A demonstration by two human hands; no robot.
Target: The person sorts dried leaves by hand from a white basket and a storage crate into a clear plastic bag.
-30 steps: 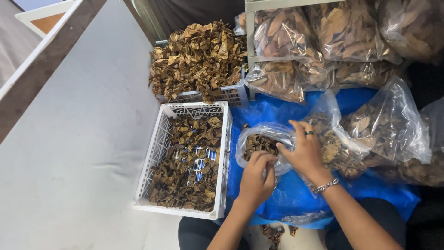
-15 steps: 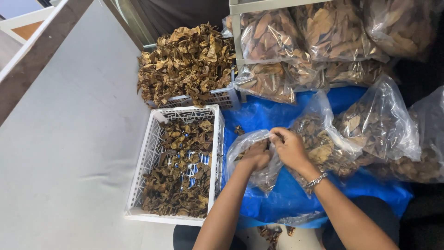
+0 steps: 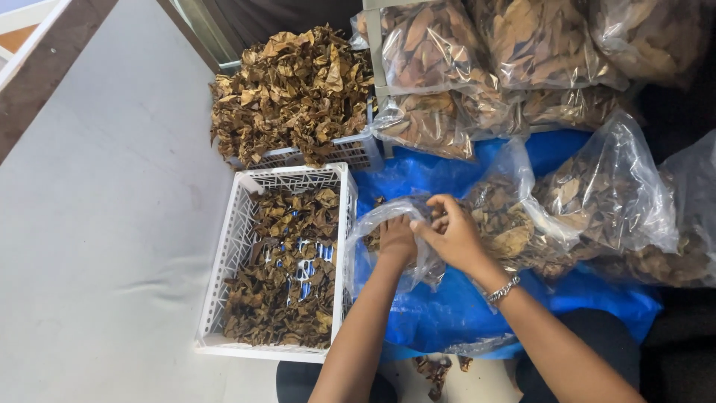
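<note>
Nearest: left hand [image 3: 397, 240] pushed into small clear bag [image 3: 388, 239] of dried brown leaves, grip hidden by plastic. Right hand [image 3: 451, 237] pinching bag mouth, bag resting on blue sheet [image 3: 440, 321] just beside white crate [image 3: 224, 298]. Beyond: heaped second crate [image 3: 350, 153], filled bags [image 3: 462, 67]. Risk: thin film tearing, or brittle leaves spilling, under a hard pull.

Crumpled clear plastic bag [image 3: 373, 231] of dried brown leaves, on blue tarp [image 3: 418, 313]
</note>
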